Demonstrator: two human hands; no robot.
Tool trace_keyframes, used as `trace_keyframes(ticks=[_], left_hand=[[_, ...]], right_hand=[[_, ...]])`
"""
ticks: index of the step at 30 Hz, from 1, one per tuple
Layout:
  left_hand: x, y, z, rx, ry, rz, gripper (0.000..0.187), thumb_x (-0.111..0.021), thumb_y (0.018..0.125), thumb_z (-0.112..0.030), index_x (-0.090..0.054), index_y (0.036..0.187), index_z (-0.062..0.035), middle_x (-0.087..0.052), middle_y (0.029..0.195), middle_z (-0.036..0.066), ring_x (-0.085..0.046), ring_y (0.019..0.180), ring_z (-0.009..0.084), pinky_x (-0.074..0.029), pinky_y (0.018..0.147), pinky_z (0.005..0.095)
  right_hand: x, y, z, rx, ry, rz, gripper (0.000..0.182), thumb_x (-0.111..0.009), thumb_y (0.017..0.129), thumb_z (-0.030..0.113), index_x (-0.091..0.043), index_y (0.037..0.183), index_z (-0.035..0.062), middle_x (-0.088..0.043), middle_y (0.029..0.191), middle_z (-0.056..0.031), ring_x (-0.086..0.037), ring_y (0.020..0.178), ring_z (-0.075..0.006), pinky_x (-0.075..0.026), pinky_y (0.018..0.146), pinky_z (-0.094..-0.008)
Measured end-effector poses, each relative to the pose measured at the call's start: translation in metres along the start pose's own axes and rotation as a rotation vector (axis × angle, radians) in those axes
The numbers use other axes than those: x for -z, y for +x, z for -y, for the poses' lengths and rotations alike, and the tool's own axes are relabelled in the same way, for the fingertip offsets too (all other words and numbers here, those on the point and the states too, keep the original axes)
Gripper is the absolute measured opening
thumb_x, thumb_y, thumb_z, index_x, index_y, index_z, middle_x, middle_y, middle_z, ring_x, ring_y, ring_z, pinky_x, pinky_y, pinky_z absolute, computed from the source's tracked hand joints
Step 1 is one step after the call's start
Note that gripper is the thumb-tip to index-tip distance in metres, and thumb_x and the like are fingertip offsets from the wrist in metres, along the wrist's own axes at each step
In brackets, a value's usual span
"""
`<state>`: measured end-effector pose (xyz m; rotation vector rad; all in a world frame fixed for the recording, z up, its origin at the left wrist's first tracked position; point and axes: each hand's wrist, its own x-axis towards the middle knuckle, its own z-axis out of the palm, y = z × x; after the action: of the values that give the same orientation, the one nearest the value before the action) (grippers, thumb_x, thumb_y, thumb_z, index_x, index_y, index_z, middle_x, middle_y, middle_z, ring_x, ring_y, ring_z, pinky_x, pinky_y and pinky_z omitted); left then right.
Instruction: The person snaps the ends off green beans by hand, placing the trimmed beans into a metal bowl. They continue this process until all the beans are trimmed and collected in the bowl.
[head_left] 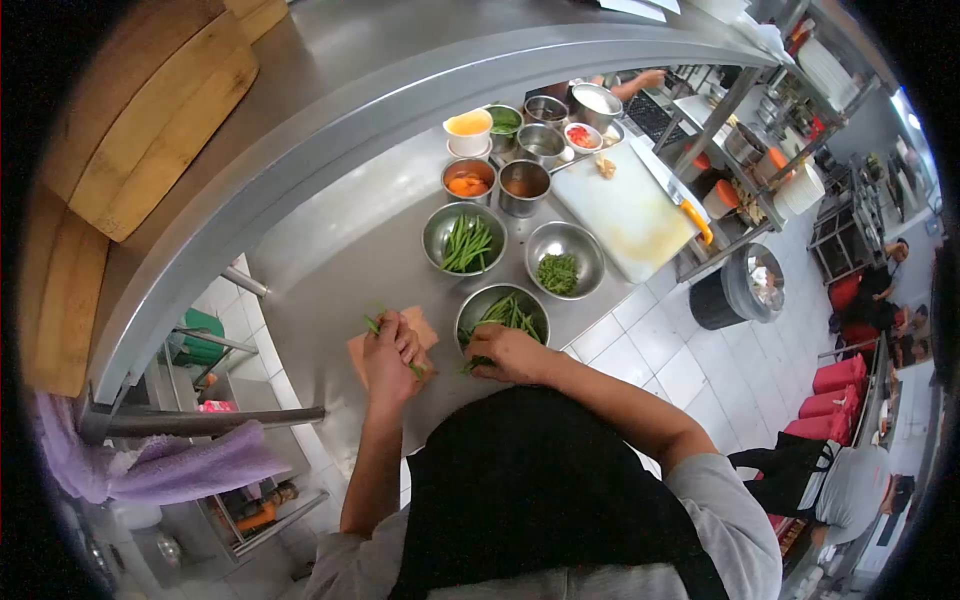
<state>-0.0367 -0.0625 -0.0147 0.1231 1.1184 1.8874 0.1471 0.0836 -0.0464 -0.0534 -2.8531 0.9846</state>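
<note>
My left hand (393, 358) is closed round some green beans (373, 324), whose ends stick out on both sides, over a pinkish-brown cloth (421, 326) on the steel counter (335, 255). My right hand (508, 353) reaches into the near edge of a steel bowl (547, 327) of green beans; its fingertips are bent together at green pieces, partly hidden. Behind that stands another bowl (428, 240) with longer green beans (467, 244). To its right, a third bowl (583, 238) holds small chopped green pieces (558, 273).
A white cutting board (627, 210) carries a yellow-handled knife (690, 212). Metal pots, one with orange pieces (468, 184), stand at the back. A steel shelf edge (330, 115) curves overhead at left. A lined bin (722, 297) stands at right; co-workers (850, 485) are farther off.
</note>
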Motion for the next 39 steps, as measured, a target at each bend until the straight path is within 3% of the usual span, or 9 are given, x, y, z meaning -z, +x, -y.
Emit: trace_keyframes(ticks=[10,17,23,25,29,32,34,37,39], left_hand=[[-0.017,-0.009,0.017,0.024,0.276,0.118,0.023,-0.056,0.103,-0.026,-0.057,0.096,-0.0039,-0.039,0.06,-0.004,-0.035,0.045,0.0066,-0.033,0.042,0.0257],[-0.051,-0.013,0.031,-0.072,0.733,0.349,0.018,-0.065,0.097,-0.017,-0.066,0.107,-0.0012,-0.053,0.067,-0.005,-0.047,0.059,0.0032,-0.039,0.051,0.0232],[-0.074,-0.014,0.015,-0.264,0.942,0.48,0.02,-0.068,0.096,-0.018,-0.069,0.089,0.0008,-0.056,0.067,-0.003,-0.048,0.065,0.0037,-0.042,0.058,0.0279],[-0.076,-0.017,0.01,-0.242,1.004,0.488,0.025,-0.067,0.096,-0.021,-0.068,0.088,0.0031,-0.059,0.066,0.002,-0.051,0.065,0.0067,-0.045,0.061,0.0308],[-0.071,-0.017,0.007,-0.331,1.114,0.504,0.029,-0.066,0.096,-0.024,-0.067,0.09,0.0043,-0.063,0.067,0.006,-0.055,0.067,0.0084,-0.046,0.062,0.0313],[-0.072,-0.018,0.004,-0.276,1.137,0.561,0.03,-0.066,0.096,-0.026,-0.068,0.092,0.0039,-0.064,0.069,0.011,-0.059,0.065,0.015,-0.047,0.063,0.0337],[-0.08,-0.025,0.003,-0.361,1.207,0.506,0.031,-0.067,0.094,-0.024,-0.063,0.085,0.0054,-0.059,0.067,0.023,-0.061,0.061,0.0345,-0.044,0.059,0.0418],[-0.08,-0.025,-0.001,-0.345,1.324,0.551,0.034,-0.066,0.094,-0.025,-0.059,0.079,0.0051,-0.059,0.069,0.025,-0.06,0.066,0.0424,-0.044,0.06,0.0459],[-0.076,-0.024,-0.001,-0.366,1.383,0.58,0.034,-0.065,0.094,-0.025,-0.058,0.079,0.0049,-0.059,0.07,0.025,-0.059,0.068,0.0444,-0.044,0.061,0.0476]], right_hand=[[0.032,-0.01,-0.001,-0.085,0.199,-0.183,0.026,-0.07,0.076,0.011,-0.06,0.099,0.0037,-0.059,0.092,-0.014,-0.062,0.088,-0.0334,-0.052,0.075,-0.0422],[0.044,-0.007,0.004,-0.147,0.756,-0.605,0.021,-0.062,0.085,-0.001,-0.058,0.106,0.0033,-0.057,0.086,0.0006,-0.054,0.079,-0.0052,-0.047,0.069,-0.0236],[0.06,-0.013,0.018,-0.141,0.928,-0.611,0.029,-0.06,0.086,-0.003,-0.058,0.115,0.0022,-0.061,0.091,0.0002,-0.057,0.081,-0.0061,-0.048,0.071,-0.0241],[0.077,-0.017,0.032,-0.172,0.807,-0.569,0.027,-0.06,0.093,0.001,-0.061,0.12,0.001,-0.066,0.1,-0.0061,-0.063,0.09,-0.0114,-0.051,0.077,-0.0267],[0.095,-0.021,0.04,-0.147,0.41,-0.522,0.019,-0.063,0.095,0.005,-0.067,0.113,0.0001,-0.067,0.095,-0.0073,-0.065,0.083,-0.0122,-0.051,0.071,-0.027],[0.096,-0.023,0.043,-0.186,0.429,-0.501,0.013,-0.063,0.095,0.007,-0.069,0.104,-0.0014,-0.067,0.088,-0.0088,-0.065,0.077,-0.0126,-0.051,0.068,-0.0273],[0.099,-0.026,0.044,-0.132,0.332,-0.466,0.014,-0.064,0.089,0.008,-0.069,0.1,0.0002,-0.069,0.091,-0.0161,-0.068,0.079,-0.0319,-0.054,0.07,-0.0401],[0.115,-0.031,0.044,-0.056,0.051,-0.313,0.013,-0.067,0.087,0.005,-0.067,0.098,-0.0012,-0.066,0.083,-0.0153,-0.066,0.073,-0.0301,-0.052,0.066,-0.0387],[0.115,-0.033,0.042,-0.061,0.059,-0.292,0.013,-0.069,0.082,0.008,-0.065,0.091,0.0001,-0.065,0.083,-0.0172,-0.064,0.074,-0.0365,-0.051,0.066,-0.0432]])
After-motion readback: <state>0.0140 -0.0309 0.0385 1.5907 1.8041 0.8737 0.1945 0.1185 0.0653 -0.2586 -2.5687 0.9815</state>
